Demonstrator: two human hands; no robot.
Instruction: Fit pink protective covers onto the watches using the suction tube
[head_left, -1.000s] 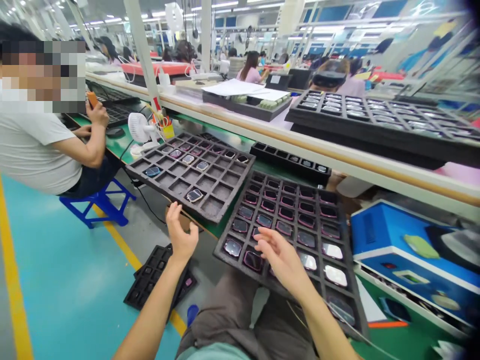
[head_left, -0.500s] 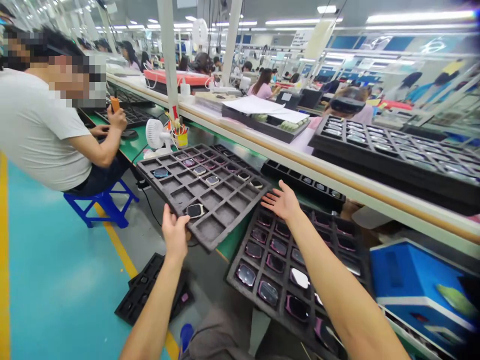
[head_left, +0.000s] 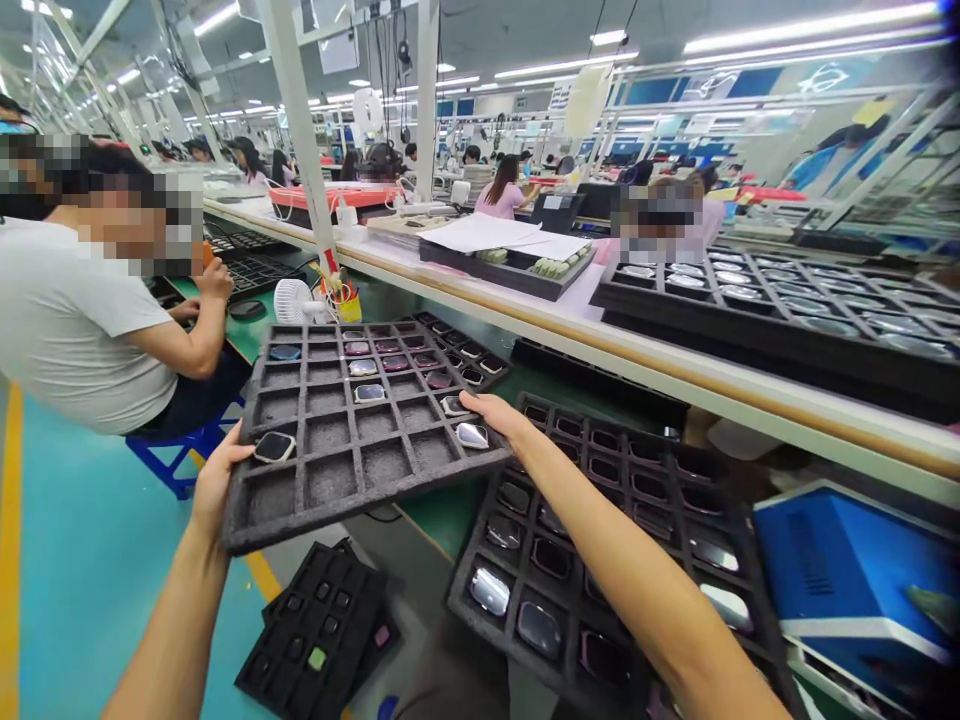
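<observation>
A black foam tray with square compartments is held up, tilted, between my two hands. My left hand grips its left edge, thumb on top beside a pale-framed watch case. On the right edge is my right hand, its thumb on top and the other fingers hidden beneath. Several watch cases lie in the tray's back and right compartments, and a blue-framed one sits at the far left corner. The nearer compartments are mostly bare. Below my right forearm rests a fuller tray of dark, purple-rimmed watch cases.
Smaller black trays lie low by the floor. Behind the held tray are another tray and a white fan. A shelf edge runs above. A blue box stands right; a seated person works left.
My right hand has closed on the tray's right edge, having been open beside it. The tray has swung left and levelled, with my left hand still gripping it. My view has shifted slightly.
</observation>
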